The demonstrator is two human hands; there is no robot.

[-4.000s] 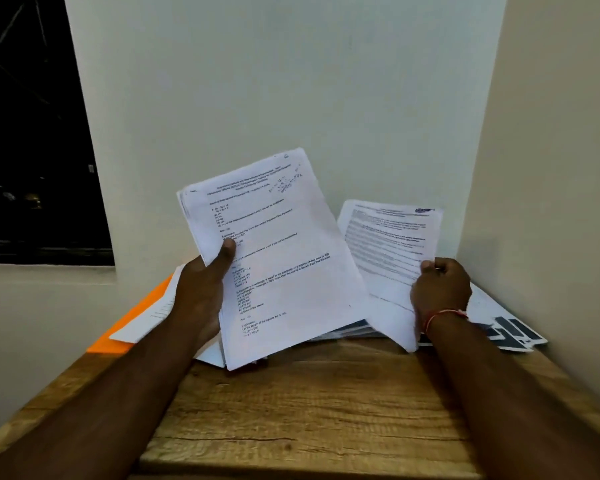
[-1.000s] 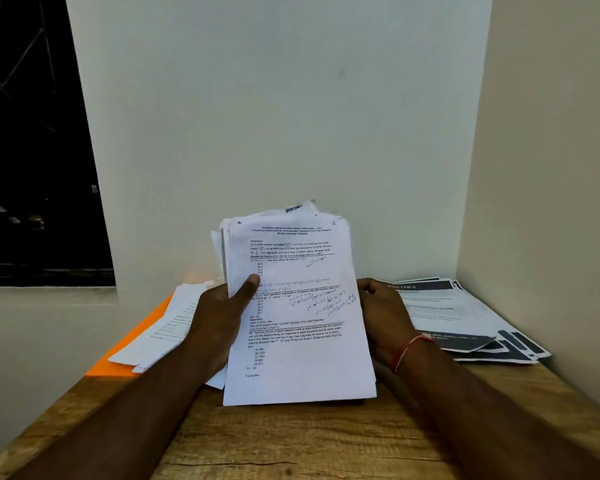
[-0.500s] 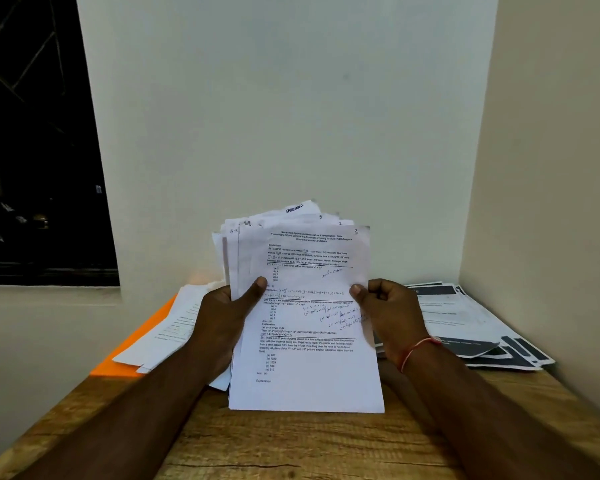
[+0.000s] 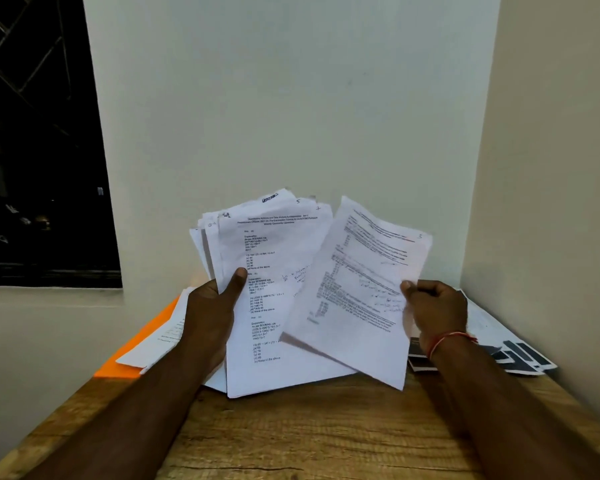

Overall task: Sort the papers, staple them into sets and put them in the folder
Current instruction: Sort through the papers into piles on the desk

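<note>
White stack of papers (image 4: 274, 306) gripped upright in left hand (image 4: 210, 317), right hand (image 4: 437, 306) pinching tilted sheet (image 4: 357, 289) beside it

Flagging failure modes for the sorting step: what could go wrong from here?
The stack in the left hand is fanned and gripped at one edge only; pages may slide out. The right hand pinches the sheet by its edge, so it may sag or crease.

Orange folder (image 4: 125, 365), wht papers (image 4: 267, 306).
</note>
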